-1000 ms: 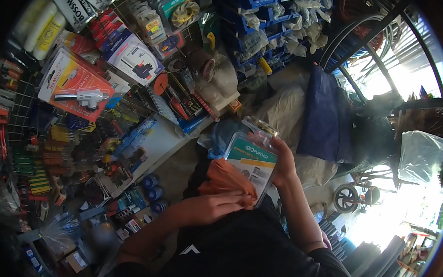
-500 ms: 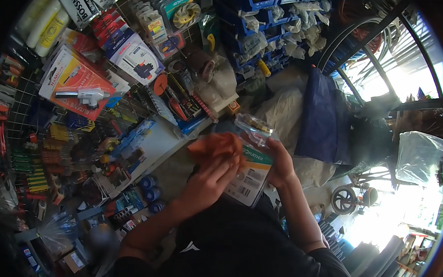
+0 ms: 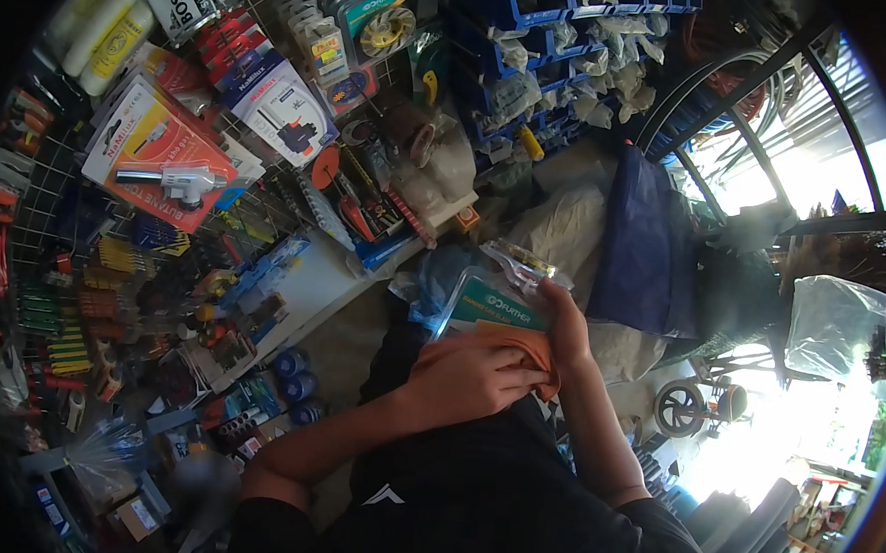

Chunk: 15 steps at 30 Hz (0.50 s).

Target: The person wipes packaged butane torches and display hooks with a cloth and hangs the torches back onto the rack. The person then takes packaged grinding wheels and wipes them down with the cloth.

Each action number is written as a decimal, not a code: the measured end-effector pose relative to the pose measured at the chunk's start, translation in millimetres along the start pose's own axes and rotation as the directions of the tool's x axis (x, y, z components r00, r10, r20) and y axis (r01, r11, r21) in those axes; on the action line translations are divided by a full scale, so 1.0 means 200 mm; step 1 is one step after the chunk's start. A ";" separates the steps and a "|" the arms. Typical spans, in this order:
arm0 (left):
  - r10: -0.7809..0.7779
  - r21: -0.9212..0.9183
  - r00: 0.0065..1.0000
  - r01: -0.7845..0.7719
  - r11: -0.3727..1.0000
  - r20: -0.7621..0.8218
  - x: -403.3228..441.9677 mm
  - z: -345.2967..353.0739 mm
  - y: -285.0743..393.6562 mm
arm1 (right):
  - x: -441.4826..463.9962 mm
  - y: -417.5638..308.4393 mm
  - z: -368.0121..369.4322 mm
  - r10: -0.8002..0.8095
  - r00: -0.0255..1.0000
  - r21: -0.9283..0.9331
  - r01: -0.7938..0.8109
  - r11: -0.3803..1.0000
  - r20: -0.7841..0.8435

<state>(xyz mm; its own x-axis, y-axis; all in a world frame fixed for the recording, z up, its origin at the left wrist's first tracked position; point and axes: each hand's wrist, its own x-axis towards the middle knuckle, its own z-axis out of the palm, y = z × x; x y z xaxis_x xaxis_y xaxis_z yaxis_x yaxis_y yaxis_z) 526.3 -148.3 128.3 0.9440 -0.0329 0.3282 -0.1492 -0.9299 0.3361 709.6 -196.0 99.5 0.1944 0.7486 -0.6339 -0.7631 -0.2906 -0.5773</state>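
My right hand (image 3: pixel 567 328) grips the right edge of a clear plastic blister pack (image 3: pixel 482 297) with a green card lettered "GOFURTHER". Something brass-coloured shows through the plastic at its far end, but I cannot make out its kind. An orange cloth (image 3: pixel 437 356) is bunched under my left hand (image 3: pixel 465 383), whose fingers close over it. The cloth lies against the lower part of the pack and covers the card there. Both hands are in front of my black shirt.
On the left, a wire rack holds blister-packed goods, among them a butane torch pack (image 3: pixel 158 166). Blue bins (image 3: pixel 519 60) with bagged parts rise ahead. A white shelf edge (image 3: pixel 332 291) is near my left forearm; a dark blue sheet (image 3: pixel 645 237) hangs at right.
My left hand has moved the cloth down and right across the pack, from its upper left to its lower part. The card's green top is now more exposed and its barcode is covered.
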 end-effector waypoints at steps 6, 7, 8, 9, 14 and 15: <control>-0.337 0.197 0.928 0.365 0.910 -0.161 -0.08 -0.10 0.00 | 0.02 0.04 -0.01 0.053 0.977 0.057 -0.066 0.996 0.207; -0.338 0.196 0.929 0.364 0.911 -0.152 -0.14 -0.09 -0.01 | 0.01 0.05 0.00 0.056 0.977 0.065 -0.071 0.995 0.206; -0.396 0.209 0.902 0.427 0.880 -0.174 -0.21 -0.06 -0.03 | 0.00 0.04 0.02 0.061 0.971 0.067 -0.078 0.995 0.230; -0.451 0.220 0.870 0.488 0.845 -0.198 -0.28 -0.03 -0.03 | -0.01 0.03 0.04 0.064 0.966 0.068 -0.084 0.994 0.252; -0.481 0.040 0.877 0.480 0.876 0.017 -0.40 -0.06 0.10 | -0.01 0.04 0.07 0.090 0.966 -0.012 -0.090 0.996 0.242; -0.503 0.038 0.846 0.505 0.862 0.177 -0.39 -0.09 0.13 | -0.01 0.05 0.07 0.099 0.967 -0.021 -0.097 0.995 0.233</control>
<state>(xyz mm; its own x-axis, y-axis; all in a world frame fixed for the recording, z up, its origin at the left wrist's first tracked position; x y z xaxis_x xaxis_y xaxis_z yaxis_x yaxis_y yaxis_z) 442.8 -162.9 126.9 0.9255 0.3757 -0.0477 0.3596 -0.8324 0.4216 692.4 -191.1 102.1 -0.0310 0.8340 -0.5509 -0.7655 -0.3742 -0.5234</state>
